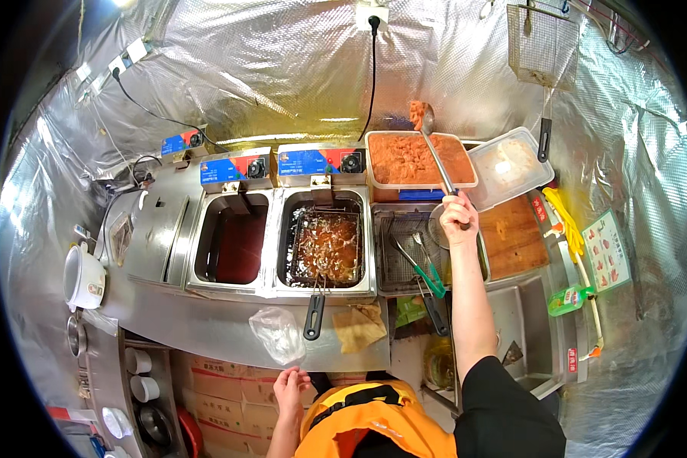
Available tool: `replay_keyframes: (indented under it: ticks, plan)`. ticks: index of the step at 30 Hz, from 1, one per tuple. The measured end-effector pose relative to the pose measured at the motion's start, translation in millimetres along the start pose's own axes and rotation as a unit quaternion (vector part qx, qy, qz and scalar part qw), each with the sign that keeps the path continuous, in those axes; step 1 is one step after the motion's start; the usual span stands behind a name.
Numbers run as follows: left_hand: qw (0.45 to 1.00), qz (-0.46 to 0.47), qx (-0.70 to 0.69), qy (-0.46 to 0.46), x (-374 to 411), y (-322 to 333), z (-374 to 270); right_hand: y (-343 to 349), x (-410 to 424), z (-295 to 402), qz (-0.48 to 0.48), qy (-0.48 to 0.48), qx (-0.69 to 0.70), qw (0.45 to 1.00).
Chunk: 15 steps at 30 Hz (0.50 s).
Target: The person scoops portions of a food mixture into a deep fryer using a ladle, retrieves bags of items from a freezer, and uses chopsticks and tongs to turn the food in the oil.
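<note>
My right hand [459, 218] grips the dark handle of a metal ladle [437, 157]. A clump of raw reddish-orange marinated meat [417, 114] hangs at the ladle's bowl, above the far rim of a plastic tub [421, 186] full of the same meat. My left hand [291, 389] is low at the counter's front edge with its fingers curled, close to a clear plastic bag [276, 335]; whether it pinches the bag is unclear. In the right-hand well of the deep fryer [325, 293], brown oil bubbles over a wire fry basket, whose black handle [315, 316] points toward me.
Left of the bubbling well is a still well of dark oil [237, 243]. Green-handled tongs [426, 272] lie in a wire-lined tray [385, 286]. A translucent lid [512, 166] leans beside the tub, above a wooden board [515, 240]. A steel sink [512, 309] is at right.
</note>
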<state>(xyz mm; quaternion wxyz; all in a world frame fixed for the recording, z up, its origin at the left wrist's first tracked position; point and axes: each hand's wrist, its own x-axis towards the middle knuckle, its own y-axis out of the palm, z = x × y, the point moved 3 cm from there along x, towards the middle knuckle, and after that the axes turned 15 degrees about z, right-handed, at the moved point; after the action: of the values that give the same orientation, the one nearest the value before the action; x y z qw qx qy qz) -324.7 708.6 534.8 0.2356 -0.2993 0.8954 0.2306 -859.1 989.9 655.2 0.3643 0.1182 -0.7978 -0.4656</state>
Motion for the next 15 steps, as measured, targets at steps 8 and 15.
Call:
replay_keyframes:
  ticks: [8, 15]
  plan:
    - [1.000, 0.024, -0.011, -0.008, 13.1, -2.1, 12.5, 73.7, -27.2, -82.8, -0.072, 0.068, -0.099, 0.990]
    - [0.998, 0.063, 0.010, -0.007, 21.7, -15.7, 0.9, 82.3, -117.9, -178.4, -0.203, 0.129, -0.170, 0.956]
